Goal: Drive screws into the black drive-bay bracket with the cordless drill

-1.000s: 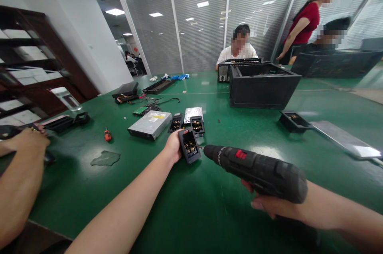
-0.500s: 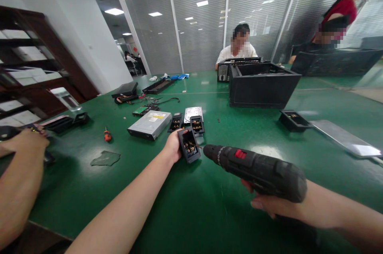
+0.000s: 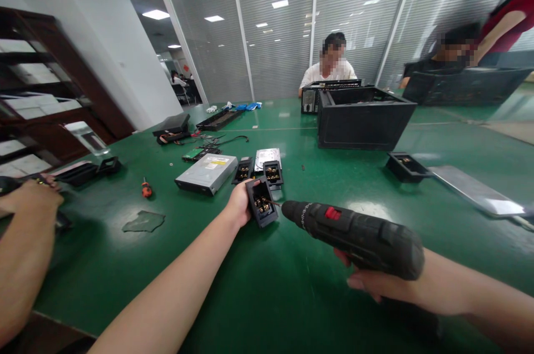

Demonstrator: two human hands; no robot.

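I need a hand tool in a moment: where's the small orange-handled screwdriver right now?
The orange-handled screwdriver lies on the green table, left of the silver optical drive and just beyond the loose plastic film scrap.

An electronics disassembly workshop inside an office building: workers are sitting at a long green surface [image 3: 292, 298] strewn with computer parts. Just beyond the left grip [image 3: 240, 205] are lying an optical drive [image 3: 206, 173] and a hard disk [image 3: 268, 156]; farther beyond it, stripped black computer cases [image 3: 362, 118] are standing open. A cordless screwdriver [image 3: 354, 234] is resting in the right grip [image 3: 375, 282]. Glass partitions with blinds [image 3: 275, 54] and ceiling lights are enclosing the room, and a dark shelf unit [image 3: 37, 93] is standing far to the left.
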